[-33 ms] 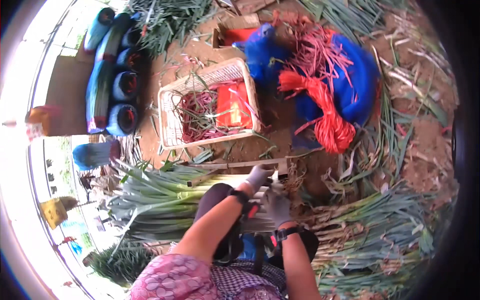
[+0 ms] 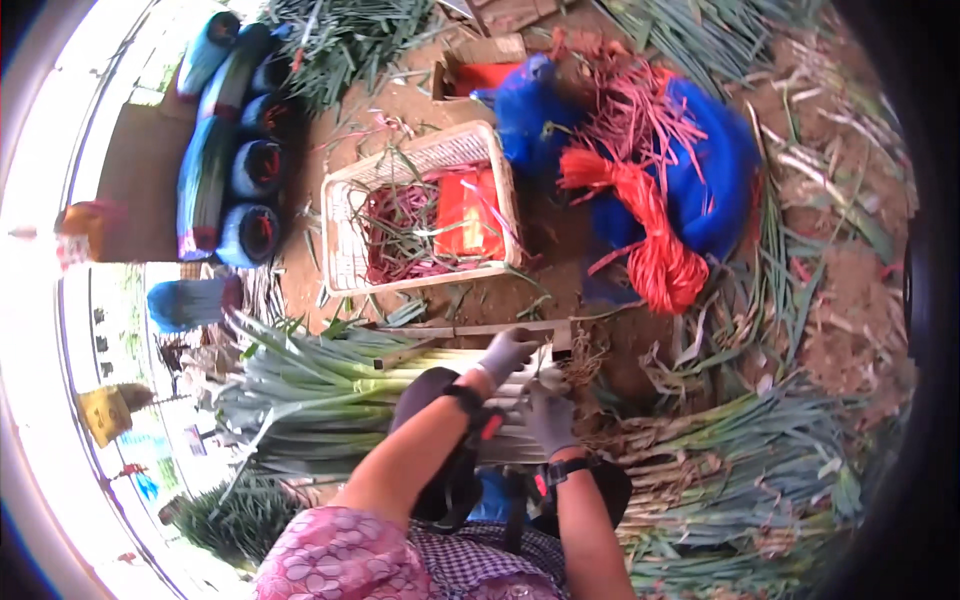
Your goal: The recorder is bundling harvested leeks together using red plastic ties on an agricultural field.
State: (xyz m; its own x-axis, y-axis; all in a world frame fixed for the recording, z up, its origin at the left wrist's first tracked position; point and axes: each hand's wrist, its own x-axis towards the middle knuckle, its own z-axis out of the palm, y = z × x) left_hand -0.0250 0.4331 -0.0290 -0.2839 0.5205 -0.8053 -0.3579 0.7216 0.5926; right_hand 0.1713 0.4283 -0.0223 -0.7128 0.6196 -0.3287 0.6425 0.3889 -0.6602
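A thick row of leeks [image 2: 320,395] lies crosswise before me, green leaves to the left and white, rooted ends to the right. Both hands wear grey gloves and are at those white ends. My left hand [image 2: 508,354], on the far side, has its fingers curled on the white stalks. Nearer to me, my right hand [image 2: 549,420] is closed at the root ends, its fingertips against a pale stalk end [image 2: 546,368]. The gloves partly cover what they grip. A wooden frame [image 2: 480,330] runs along the far side of the row.
Beyond the frame stands a white plastic crate [image 2: 420,279] with red ties and leaf scraps. A red bundle of plastic ties [image 2: 660,260] rests on blue netting [image 2: 715,190]. Blue-wrapped bundles [image 2: 250,237] are stacked at left. Loose leeks [image 2: 740,460] are heaped at right.
My left hand has shifted slightly left and down along the stalks. My right hand has moved slightly left. The view has shifted slightly too.
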